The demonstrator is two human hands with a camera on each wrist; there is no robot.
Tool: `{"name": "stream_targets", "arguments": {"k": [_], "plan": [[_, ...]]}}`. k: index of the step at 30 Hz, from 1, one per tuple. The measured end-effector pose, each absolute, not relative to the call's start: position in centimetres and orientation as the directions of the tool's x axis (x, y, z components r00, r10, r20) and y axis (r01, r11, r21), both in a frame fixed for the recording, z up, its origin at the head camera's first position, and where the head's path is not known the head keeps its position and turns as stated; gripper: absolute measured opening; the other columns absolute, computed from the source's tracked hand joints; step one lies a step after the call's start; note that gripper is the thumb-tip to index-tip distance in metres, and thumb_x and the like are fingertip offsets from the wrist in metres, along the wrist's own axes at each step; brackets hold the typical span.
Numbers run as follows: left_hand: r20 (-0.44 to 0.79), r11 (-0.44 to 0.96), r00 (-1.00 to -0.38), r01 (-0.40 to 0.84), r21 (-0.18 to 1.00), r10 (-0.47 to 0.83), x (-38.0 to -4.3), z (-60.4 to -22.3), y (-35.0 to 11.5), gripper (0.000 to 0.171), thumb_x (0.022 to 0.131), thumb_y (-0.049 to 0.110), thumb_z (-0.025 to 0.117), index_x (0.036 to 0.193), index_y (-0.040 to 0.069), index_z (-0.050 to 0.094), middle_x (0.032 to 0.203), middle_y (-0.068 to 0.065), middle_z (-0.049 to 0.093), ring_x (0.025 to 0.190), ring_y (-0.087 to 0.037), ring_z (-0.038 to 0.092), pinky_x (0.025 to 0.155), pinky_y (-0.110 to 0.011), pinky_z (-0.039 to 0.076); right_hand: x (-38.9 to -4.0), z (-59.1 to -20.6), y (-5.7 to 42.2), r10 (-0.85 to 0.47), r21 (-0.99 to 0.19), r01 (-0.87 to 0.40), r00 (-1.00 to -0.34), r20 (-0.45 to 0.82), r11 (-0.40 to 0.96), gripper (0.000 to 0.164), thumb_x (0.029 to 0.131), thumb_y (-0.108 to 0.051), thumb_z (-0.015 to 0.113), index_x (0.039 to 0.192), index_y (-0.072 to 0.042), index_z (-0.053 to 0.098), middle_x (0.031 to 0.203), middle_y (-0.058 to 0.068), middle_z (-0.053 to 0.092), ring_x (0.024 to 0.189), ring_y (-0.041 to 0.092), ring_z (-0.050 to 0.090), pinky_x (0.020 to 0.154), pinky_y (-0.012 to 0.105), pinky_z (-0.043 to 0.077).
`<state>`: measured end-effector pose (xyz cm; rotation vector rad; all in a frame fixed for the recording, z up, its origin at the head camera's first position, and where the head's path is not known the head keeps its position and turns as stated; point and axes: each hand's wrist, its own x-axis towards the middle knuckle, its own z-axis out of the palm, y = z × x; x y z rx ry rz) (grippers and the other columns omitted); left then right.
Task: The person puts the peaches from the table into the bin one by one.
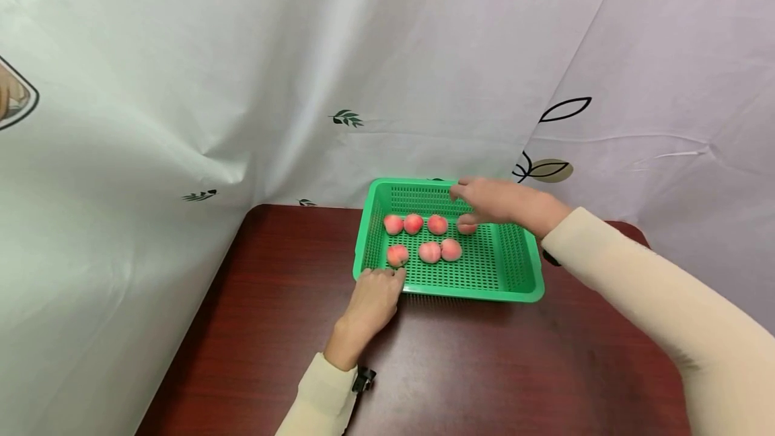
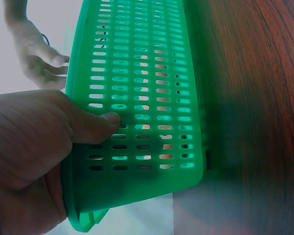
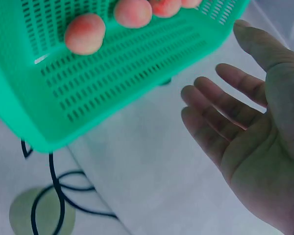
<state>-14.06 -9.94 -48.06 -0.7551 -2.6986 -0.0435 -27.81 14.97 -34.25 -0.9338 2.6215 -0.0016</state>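
Note:
A green perforated plastic basket (image 1: pixel 472 293) sits on the table with several pinkish-red peaches (image 1: pixel 430 252) inside, lying in two loose rows. My left hand (image 1: pixel 377 295) grips its near-left rim; in the left wrist view the thumb (image 2: pixel 95 128) presses on the outer wall while the other fingers go over the rim, mostly hidden. Over the basket's far right part is my right hand (image 1: pixel 493 202), its fingers loosely spread and holding nothing. It partly covers one peach (image 1: pixel 467 228) in the head view. The palm and relaxed fingers (image 3: pixel 235 88) show beside the basket in the right wrist view.
The dark red-brown wooden table (image 1: pixel 290 328) extends in front and to the left of the basket. A white cloth (image 1: pixel 436 73) with printed leaves hangs close behind the table and along its left side.

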Motion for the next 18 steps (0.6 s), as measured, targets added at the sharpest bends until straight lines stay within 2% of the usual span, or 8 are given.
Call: {"name": "stream_targets", "arguments": {"k": [6,12,18], "plan": [[0.349,0.856,-0.792,0.513,-0.063,0.501,-14.2,-48.1,-10.0,0.029,0.073,-0.005,0.075,0.075,0.015,0.054,0.059,0.0,0.052,0.056,-0.019,0.057,0.052,-0.027,0.021,-26.8,-33.0,17.2,-0.676,-0.035,-0.679,-0.721,-0.155,0.733,0.038,0.097,-0.031,0.072,0.126,-0.007,0.064,0.128,0.015,0.061,0.111,0.032,0.065,0.09,0.048,0.055],[0.358,0.854,-0.787,0.515,-0.069,0.503,-14.1,-48.1,-10.0,0.03,0.073,-0.005,0.075,0.074,0.016,0.054,0.058,0.0,0.051,0.054,-0.017,0.056,0.054,-0.026,0.015,-26.1,-33.3,19.6,-0.734,0.054,-0.733,-0.679,0.012,0.679,0.04,0.096,-0.029,0.074,0.125,-0.003,0.065,0.136,0.021,0.06,0.12,0.041,0.06,0.098,0.055,0.051],[0.344,0.854,-0.79,0.514,-0.078,0.507,-14.0,-48.1,-9.9,0.029,0.075,-0.004,0.075,0.074,0.016,0.054,0.057,0.001,0.049,0.053,-0.016,0.054,0.055,-0.025,0.014,-25.2,-34.0,21.9,-0.769,0.119,-0.761,-0.62,0.154,0.638,0.043,0.093,-0.029,0.077,0.125,-0.003,0.064,0.138,0.023,0.058,0.115,0.042,0.062,0.094,0.055,0.053]]}}
